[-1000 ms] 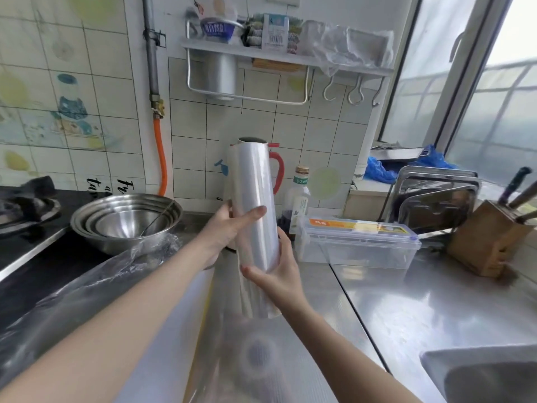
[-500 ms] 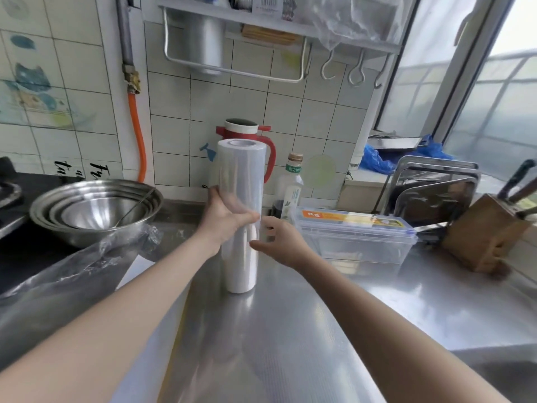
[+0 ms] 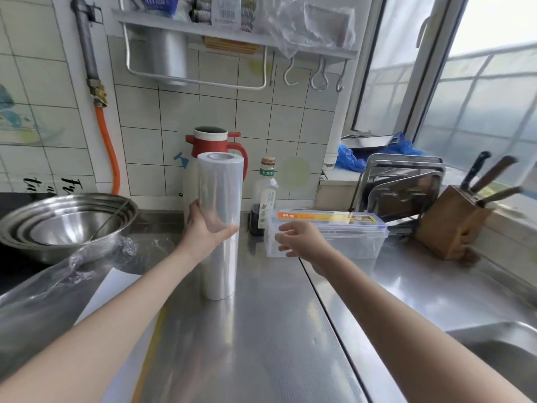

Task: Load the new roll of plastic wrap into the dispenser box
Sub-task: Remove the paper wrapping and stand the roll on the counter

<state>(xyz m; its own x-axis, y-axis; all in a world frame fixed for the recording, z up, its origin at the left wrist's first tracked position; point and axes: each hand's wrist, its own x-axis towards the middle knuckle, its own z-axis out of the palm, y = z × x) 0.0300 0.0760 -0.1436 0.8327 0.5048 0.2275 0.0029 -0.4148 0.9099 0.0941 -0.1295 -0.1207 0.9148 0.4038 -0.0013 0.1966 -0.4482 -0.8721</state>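
Note:
The new roll of plastic wrap (image 3: 221, 187) stands upright on the steel counter, its lower end on the surface. My left hand (image 3: 203, 231) grips it around the middle. The clear dispenser box (image 3: 345, 242) with an orange-labelled lid lies on the counter to the right, lid down. My right hand (image 3: 299, 239) hovers in front of the box's left end, fingers loosely spread and holding nothing; whether it touches the box I cannot tell.
Stacked steel bowls (image 3: 66, 225) sit at the left beside a crumpled plastic bag (image 3: 72, 269). A red thermos (image 3: 215, 144) and a bottle (image 3: 266, 196) stand behind the roll. A knife block (image 3: 453, 225), steel trays (image 3: 401, 187) and a sink (image 3: 499, 344) are at the right.
The roll came down from the air and now stands on the counter. My right hand let go of it and moved right toward the dispenser box.

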